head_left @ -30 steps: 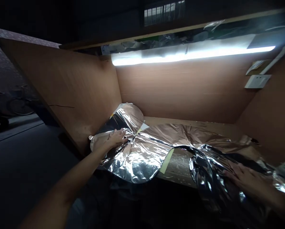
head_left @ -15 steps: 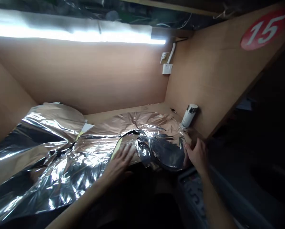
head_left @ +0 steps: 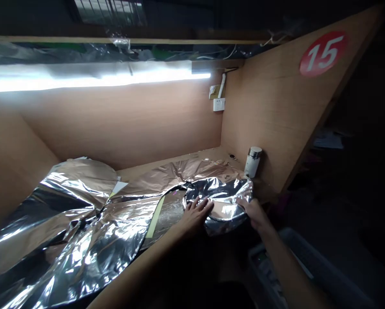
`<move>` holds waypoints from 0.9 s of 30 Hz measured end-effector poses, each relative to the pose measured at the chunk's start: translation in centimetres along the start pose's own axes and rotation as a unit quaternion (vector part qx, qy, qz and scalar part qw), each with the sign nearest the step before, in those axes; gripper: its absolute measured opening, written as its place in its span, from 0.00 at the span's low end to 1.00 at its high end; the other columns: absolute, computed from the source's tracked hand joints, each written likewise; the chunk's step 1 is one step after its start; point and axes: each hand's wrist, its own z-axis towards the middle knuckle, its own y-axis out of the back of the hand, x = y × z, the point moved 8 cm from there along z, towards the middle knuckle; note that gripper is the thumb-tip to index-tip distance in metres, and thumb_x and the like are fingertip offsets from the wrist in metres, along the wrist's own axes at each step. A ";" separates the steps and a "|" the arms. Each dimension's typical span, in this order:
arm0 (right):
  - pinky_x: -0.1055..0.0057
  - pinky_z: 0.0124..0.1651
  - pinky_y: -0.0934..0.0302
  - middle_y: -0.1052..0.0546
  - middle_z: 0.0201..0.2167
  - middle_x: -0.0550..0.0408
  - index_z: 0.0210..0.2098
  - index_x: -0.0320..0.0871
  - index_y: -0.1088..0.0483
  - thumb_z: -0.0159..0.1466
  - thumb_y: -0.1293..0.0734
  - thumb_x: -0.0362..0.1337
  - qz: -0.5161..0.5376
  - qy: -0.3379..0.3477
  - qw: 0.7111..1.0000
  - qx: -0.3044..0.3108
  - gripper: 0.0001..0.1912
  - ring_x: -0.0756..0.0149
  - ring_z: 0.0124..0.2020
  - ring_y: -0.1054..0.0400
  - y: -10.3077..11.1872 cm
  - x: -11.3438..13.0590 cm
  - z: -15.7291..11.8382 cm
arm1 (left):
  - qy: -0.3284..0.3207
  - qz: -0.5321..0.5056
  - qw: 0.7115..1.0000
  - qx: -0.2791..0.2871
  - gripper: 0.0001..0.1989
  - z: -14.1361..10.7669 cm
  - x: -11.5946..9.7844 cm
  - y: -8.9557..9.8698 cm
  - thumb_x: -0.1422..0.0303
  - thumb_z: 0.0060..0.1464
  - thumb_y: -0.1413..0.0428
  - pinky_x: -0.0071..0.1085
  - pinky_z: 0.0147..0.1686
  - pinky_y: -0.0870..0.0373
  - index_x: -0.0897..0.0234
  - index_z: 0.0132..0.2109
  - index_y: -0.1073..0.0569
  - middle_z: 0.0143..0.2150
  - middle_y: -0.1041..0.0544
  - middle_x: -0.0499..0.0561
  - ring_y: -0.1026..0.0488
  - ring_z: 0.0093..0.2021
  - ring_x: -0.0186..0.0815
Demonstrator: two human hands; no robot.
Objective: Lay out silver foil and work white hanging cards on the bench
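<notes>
Silver foil (head_left: 73, 240) covers most of the wooden desk (head_left: 212, 153), and the bottle (head_left: 253, 162) is my landmark: a white flask with a metal cap, standing near the corner of the partition. Just left of the bottle and nearer me, the foil's end folds into a rounded, dark, mirror-bright curl (head_left: 223, 201), and both my hands are on it. My left hand (head_left: 195, 216) lies on the curl's near edge, its fingers spread wide and flat, closing on nothing. My right hand (head_left: 253, 214) is closer to the bottle, its fingers lying close together over the curl's rim; whether they pinch it, I cannot tell. Well left of the bottle, the foil rises in a crumpled hump near the back panel (head_left: 115, 124). A strip of yellow tape (head_left: 155, 216) runs along the foil's edge, left of my left hand. Above the bottle sit a wall socket (head_left: 218, 104) and, farther left, a lit tube lamp (head_left: 99, 79). Up to its right, the side panel (head_left: 276, 111) carries a red 15 sticker (head_left: 323, 54). Below the bottle, a grey tray (head_left: 308, 274) sits dimly beside my right arm.
</notes>
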 end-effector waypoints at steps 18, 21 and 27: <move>0.61 0.33 0.28 0.22 0.31 0.44 0.27 0.38 0.24 0.36 0.17 0.48 0.104 -0.213 0.967 -0.094 0.26 0.50 0.32 0.25 4.3 -8.7 -3.9 | 0.166 0.098 0.981 -0.022 0.30 5.6 21.2 2.4 0.60 0.68 0.60 0.61 0.49 0.31 0.53 0.75 0.49 0.72 0.43 0.56 0.39 0.62 0.62; 0.59 0.36 0.26 0.22 0.32 0.46 0.32 0.41 0.22 0.43 0.19 0.51 0.082 -0.199 0.974 -0.071 0.24 0.49 0.35 0.24 3.4 -10.3 -3.5 | 0.138 0.085 0.986 -0.036 0.32 8.7 20.9 2.6 0.61 0.65 0.52 0.57 0.57 0.36 0.54 0.74 0.47 0.70 0.41 0.57 0.39 0.63 0.59; 0.64 0.32 0.29 0.21 0.36 0.46 0.37 0.39 0.22 0.46 0.19 0.51 0.046 -0.150 0.984 -0.087 0.27 0.53 0.35 0.25 2.8 -9.8 -1.6 | 0.134 0.042 0.989 -0.036 0.29 13.5 21.6 2.6 0.54 0.70 0.65 0.64 0.57 0.41 0.51 0.74 0.47 0.72 0.44 0.55 0.44 0.66 0.66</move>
